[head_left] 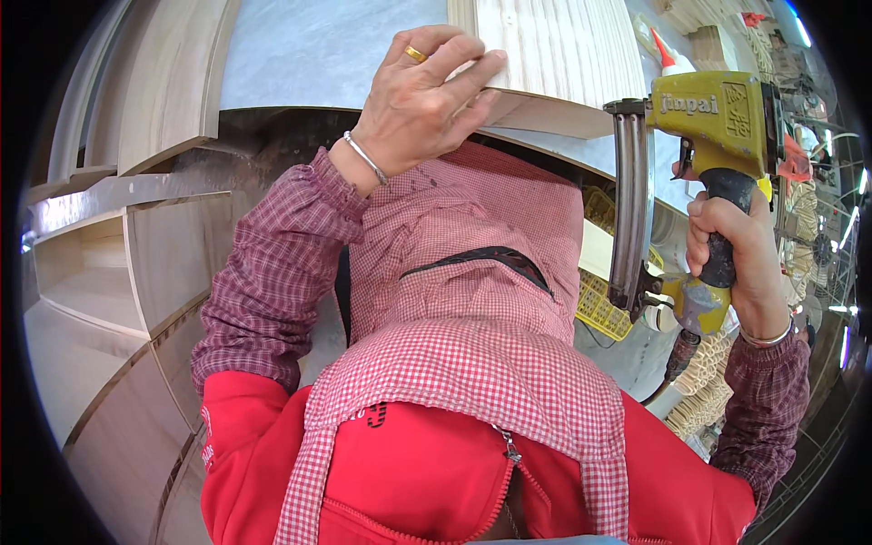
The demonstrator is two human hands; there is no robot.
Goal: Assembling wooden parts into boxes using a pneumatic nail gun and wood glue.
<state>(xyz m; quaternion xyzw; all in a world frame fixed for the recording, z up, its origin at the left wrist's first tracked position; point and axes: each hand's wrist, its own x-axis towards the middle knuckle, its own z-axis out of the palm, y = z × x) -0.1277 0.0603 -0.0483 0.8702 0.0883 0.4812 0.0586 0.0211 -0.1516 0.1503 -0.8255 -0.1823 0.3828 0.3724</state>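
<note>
Hard to see under the ridged wooden panel (554,54), cut off at the top edge, with its near edge partly hidden by the left hand (427,95) pressed flat and open on its corner. Just right of the panel, a yellow metal nail gun (704,136) with a long grey strip, its black grip hidden inside the clenched right hand (727,245). Below the panel, a soft checked shirt (472,300) and red jacket (409,472).
</note>
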